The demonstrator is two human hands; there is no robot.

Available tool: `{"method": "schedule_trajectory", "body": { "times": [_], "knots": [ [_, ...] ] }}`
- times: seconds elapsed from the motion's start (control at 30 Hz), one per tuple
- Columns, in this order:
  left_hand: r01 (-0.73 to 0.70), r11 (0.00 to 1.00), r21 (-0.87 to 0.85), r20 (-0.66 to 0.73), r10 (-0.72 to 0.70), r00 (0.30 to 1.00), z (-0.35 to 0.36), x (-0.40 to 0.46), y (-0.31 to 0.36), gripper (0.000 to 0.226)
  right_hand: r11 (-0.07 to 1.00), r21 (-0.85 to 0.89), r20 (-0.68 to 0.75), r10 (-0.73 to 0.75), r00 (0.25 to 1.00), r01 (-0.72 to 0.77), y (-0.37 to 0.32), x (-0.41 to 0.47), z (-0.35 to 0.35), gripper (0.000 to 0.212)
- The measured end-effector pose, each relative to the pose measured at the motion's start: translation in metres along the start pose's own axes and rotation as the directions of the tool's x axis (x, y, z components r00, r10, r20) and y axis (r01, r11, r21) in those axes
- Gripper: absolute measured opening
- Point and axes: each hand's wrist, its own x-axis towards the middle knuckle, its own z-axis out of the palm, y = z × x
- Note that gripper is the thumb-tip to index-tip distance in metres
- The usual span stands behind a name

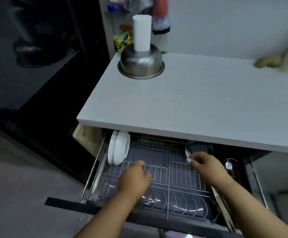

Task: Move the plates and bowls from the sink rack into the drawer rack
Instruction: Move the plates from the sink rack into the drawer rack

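Note:
The drawer rack (158, 158), a wire rack in a pulled-out drawer, sits under the grey countertop. Two white plates (118, 149) stand on edge at its back left. A steel bowl or plate (199, 148) stands at the back right. My left hand (136, 177) hovers over the rack's middle with fingers loosely curled, holding nothing. My right hand (206, 166) is just in front of the steel piece, its fingertips at the lower rim; whether it pinches the rim is unclear. The sink rack is out of view.
The grey countertop (191, 103) overhangs the drawer's back. On it an upturned steel bowl (140, 63) carries a white roll (141, 32). Cutlery (229, 166) lies in the drawer's right compartment. A dark fridge stands at the left.

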Motion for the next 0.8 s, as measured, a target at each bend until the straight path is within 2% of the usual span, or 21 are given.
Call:
{"method": "schedule_trajectory", "body": {
  "times": [0.27,0.47,0.57,0.8],
  "knots": [
    [-0.247,0.969,-0.004,0.148,0.245,0.958,0.034,-0.014,0.115,0.031,0.994,0.07,-0.283,0.101,0.954,-0.085,0.067,-0.065,-0.089,0.016],
    [-0.418,0.905,0.078,0.231,0.391,0.891,0.071,-0.038,0.196,0.03,0.983,0.146,-0.411,0.16,0.897,-0.108,0.13,-0.108,-0.149,0.028],
    [-0.478,0.876,0.064,0.257,0.449,0.856,0.104,-0.056,0.248,0.027,0.977,0.189,-0.45,0.178,0.875,-0.102,0.173,-0.136,-0.185,0.031],
    [-0.637,0.77,0.014,0.344,0.595,0.727,0.203,-0.102,0.385,0.027,0.942,0.303,-0.618,0.309,0.723,-0.143,0.303,-0.202,-0.278,0.021]
  ]
}}
